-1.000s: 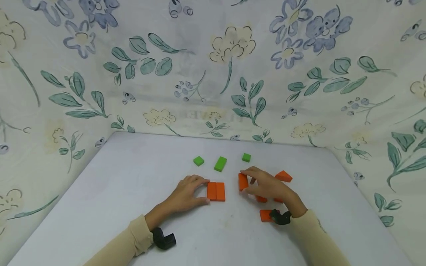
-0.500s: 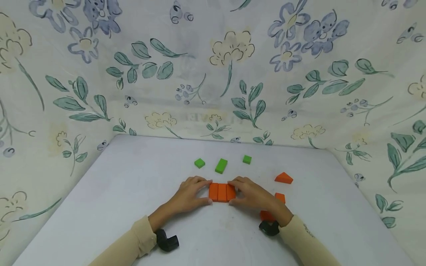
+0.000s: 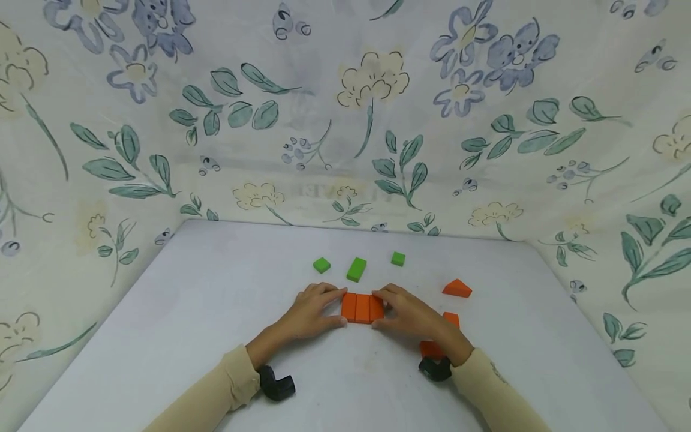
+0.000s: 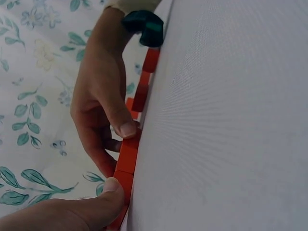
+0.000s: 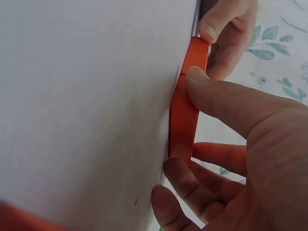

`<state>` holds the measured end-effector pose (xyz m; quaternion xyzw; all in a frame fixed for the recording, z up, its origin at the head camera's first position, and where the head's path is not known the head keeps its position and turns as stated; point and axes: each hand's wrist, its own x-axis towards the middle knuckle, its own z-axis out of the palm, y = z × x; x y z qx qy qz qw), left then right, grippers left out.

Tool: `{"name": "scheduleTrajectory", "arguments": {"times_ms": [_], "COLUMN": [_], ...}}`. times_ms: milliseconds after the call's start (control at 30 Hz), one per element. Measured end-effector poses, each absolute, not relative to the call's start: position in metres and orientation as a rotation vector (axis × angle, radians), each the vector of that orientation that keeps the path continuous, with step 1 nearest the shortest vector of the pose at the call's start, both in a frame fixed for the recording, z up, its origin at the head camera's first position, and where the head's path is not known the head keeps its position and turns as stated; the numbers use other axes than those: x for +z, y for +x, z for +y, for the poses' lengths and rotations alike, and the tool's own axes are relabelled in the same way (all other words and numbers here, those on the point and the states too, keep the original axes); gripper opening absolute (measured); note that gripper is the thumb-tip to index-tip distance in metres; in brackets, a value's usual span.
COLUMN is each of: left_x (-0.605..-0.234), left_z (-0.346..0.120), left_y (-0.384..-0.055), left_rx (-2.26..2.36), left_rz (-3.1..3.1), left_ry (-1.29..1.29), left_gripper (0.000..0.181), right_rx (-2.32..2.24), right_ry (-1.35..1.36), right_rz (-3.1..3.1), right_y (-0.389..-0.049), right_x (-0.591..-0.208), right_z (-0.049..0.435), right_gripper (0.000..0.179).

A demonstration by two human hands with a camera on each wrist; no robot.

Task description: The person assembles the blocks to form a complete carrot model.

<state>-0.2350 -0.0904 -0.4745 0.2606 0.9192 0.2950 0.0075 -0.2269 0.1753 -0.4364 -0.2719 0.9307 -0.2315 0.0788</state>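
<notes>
Three orange rectangular blocks lie side by side in a row at the middle of the table. My left hand pinches the left block between thumb at its near end and a finger at its far end. From the other side my right hand pinches the right block the same way. Between them the middle block sits against both. In the left wrist view the right thumb shows on the row's near side. The right wrist view has the right thumb pressed on an orange face.
Behind the row lie three green blocks: a left one, a longer one and a right one. Around my right forearm are an orange triangular block and orange blocks, partly hidden. A floral cloth surrounds the table.
My right hand has brought its orange block leftward from a spot apart on the right, up against the other two. Over the last half second the hands and row have barely shifted.
</notes>
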Motion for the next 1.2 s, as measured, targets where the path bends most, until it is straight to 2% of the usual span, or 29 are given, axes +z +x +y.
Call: {"name": "scheduleTrajectory", "arguments": {"times_ms": [267, 500, 767, 1000, 1200], "left_x": [-0.482, -0.480, -0.479, -0.481, -0.479], "left_z": [-0.084, -0.083, -0.089, -0.090, -0.089], "left_y": [-0.237, -0.240, -0.241, -0.238, -0.241], "left_rx": [0.916, 0.900, 0.926, 0.930, 0.917], "left_rz": [2.855, 2.860, 2.870, 2.855, 2.878], "left_ry": [0.792, 0.795, 0.807, 0.818, 0.829], "left_gripper": [0.068, 0.070, 0.069, 0.069, 0.066], "right_rx": [-0.742, -0.729, -0.844, -0.890, -0.905], "right_ry": [-0.774, -0.772, -0.673, -0.632, -0.600], "right_rz": [2.755, 2.788, 2.805, 2.960, 2.978], "right_y": [-0.225, -0.223, -0.215, -0.201, -0.195], "right_x": [-0.443, -0.435, -0.412, -0.415, -0.421], "right_z": [0.180, 0.186, 0.212, 0.256, 0.274], "right_gripper": [0.065, 0.072, 0.050, 0.029, 0.027]}}
